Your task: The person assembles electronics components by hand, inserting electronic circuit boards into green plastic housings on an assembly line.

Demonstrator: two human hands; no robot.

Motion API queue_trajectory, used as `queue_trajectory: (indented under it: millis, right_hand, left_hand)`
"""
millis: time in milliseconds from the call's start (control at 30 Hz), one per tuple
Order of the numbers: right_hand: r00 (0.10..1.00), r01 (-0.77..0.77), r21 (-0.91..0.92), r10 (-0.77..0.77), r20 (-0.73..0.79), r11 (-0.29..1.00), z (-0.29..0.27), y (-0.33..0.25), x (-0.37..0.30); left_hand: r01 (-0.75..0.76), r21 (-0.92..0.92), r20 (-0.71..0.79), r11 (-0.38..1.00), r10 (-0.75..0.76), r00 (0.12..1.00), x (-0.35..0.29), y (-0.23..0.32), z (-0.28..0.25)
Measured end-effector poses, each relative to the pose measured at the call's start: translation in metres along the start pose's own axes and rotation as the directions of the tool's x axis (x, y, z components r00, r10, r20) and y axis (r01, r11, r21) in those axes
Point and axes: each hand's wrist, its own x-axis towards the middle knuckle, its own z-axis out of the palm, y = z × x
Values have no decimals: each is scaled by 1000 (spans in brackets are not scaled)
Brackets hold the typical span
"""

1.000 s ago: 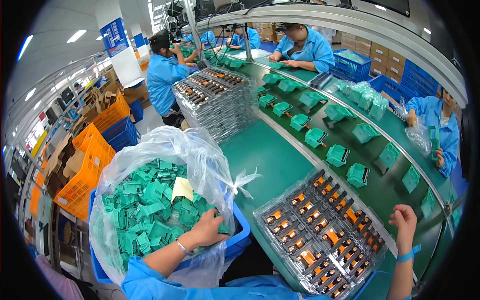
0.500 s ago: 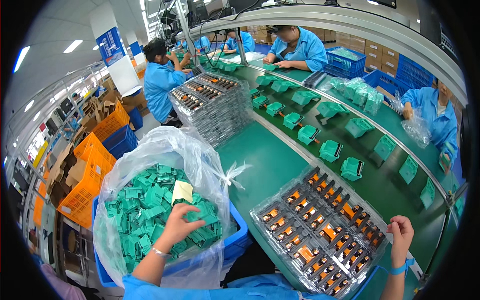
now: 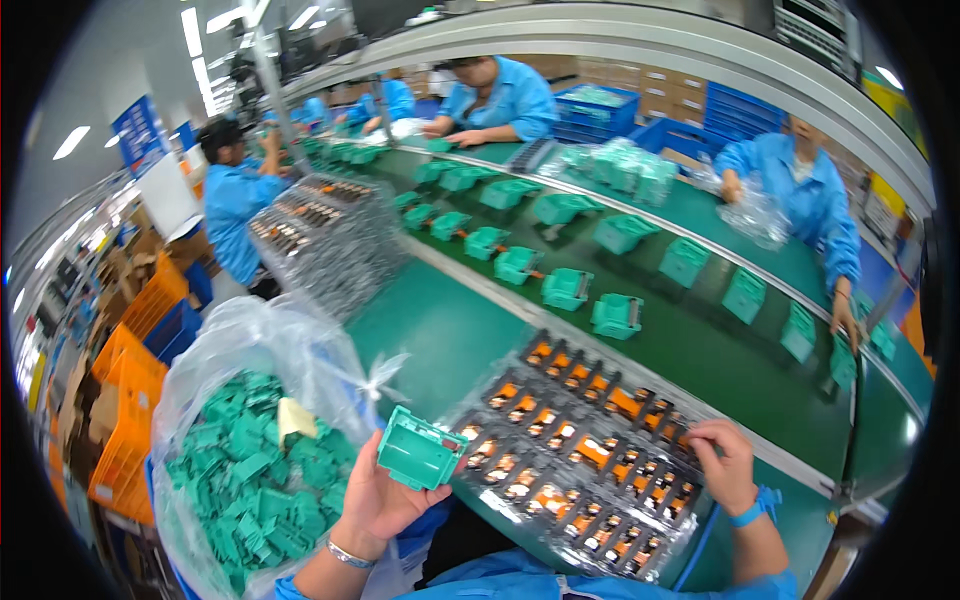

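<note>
My left hand (image 3: 385,495) holds a green plastic housing (image 3: 418,450), lifted just left of a clear tray of orange and black parts (image 3: 575,460). My right hand (image 3: 725,465) rests on the tray's right side, fingers curled over one of the small parts; whether it grips one is unclear. A clear plastic bag (image 3: 250,340) full of green housings (image 3: 255,480) sits in a blue bin at my left.
A green conveyor belt (image 3: 720,360) carries a row of green housings (image 3: 565,288) past me. A stack of clear trays (image 3: 320,235) stands further along the bench. People in blue coats work opposite (image 3: 800,195) and at left (image 3: 230,200). Orange crates (image 3: 125,400) stand at far left.
My left hand has come out of the bag with one green housing and moved toward the tray. My right hand has dropped from the tray's edge onto the parts. The view shifted right.
</note>
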Motion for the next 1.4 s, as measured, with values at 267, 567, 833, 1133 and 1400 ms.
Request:
queue_trajectory:
  millis: [267,567,833,1133,1400]
  right_hand:
    - [970,214,-140,-194,143,967,-2,3,6]
    - [863,450,-359,-295,409,818,17,20,38]
    - [940,306,-115,-281,191,945,14,1,38]
    - [961,-9,243,-59,271,970,18,-67,26]
    - [937,-55,180,-12,349,982,26,-67,27]
  left_hand:
    - [163,-27,197,986,-155,968,41,-46,24]
    - [45,399,96,916,-90,991,40,-64,22]
    - [45,433,73,900,-84,994,45,-82,24]
    - [-99,713,143,694,-6,990,47,-104,40]
    - [-100,750,171,654,-45,984,45,-112,39]
